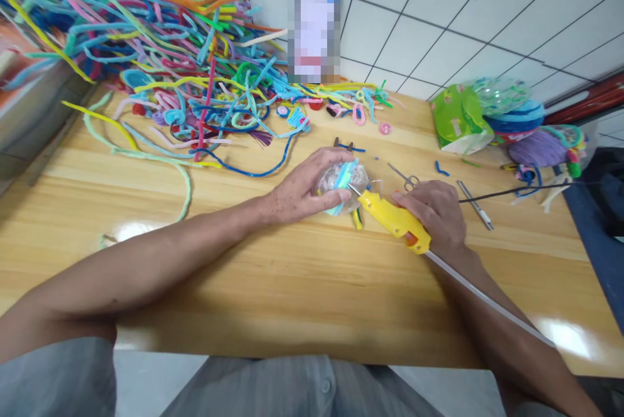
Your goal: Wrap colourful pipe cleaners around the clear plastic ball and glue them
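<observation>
My left hand point(307, 188) is closed around a clear, rounded plastic piece point(361, 175), its kind hard to tell. Blue and green pipe cleaners point(345, 174) run across this piece, between my thumb and fingers. My right hand point(439, 212) grips a yellow hot glue gun point(390, 217), with a long glue stick point(482, 293) sticking out of its back end. The metal nozzle point(355, 189) points left and meets or nearly meets the pipe cleaners; contact cannot be made out. Just past the hands lie small scissors point(404, 176).
A tangled heap of coloured pipe cleaners point(160, 60) spreads over the back left. A blurred-out upright screen point(314, 30) leans at the tiled wall. To the right are a utility knife point(475, 204), a green tissue pack point(458, 118), a purple bundle point(539, 147) and a dark cord point(507, 193).
</observation>
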